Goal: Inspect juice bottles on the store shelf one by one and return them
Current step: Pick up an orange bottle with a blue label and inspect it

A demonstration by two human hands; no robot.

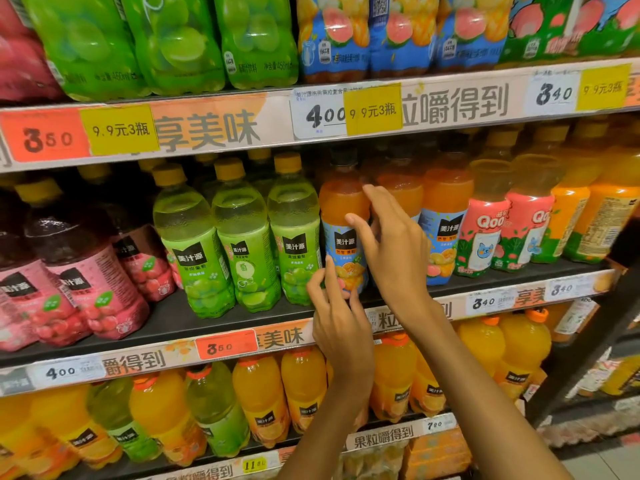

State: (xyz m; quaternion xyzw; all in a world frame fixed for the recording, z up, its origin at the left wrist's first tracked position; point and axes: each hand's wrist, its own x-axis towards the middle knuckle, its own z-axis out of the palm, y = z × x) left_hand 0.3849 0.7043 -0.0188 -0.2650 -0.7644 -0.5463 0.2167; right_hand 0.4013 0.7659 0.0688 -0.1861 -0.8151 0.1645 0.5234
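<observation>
An orange juice bottle (342, 199) with a blue label and a dark cap stands upright on the middle shelf (173, 323), at the left end of its row. My right hand (391, 251) grips the bottle's upper body, with the thumb on the front and the fingers round its right side. Lower down, my left hand (337, 317) holds the bottle's base, its fingertips on the bottom of the label. My hands hide the bottle's foot, so I cannot tell whether it rests on the shelf.
Green grape juice bottles (242, 244) stand close on the left and more orange bottles (446, 209) on the right. Pink-labelled bottles (485, 230) follow further right, red ones (79, 271) far left. Price strips (225, 348) edge each shelf. Rows above and below are packed.
</observation>
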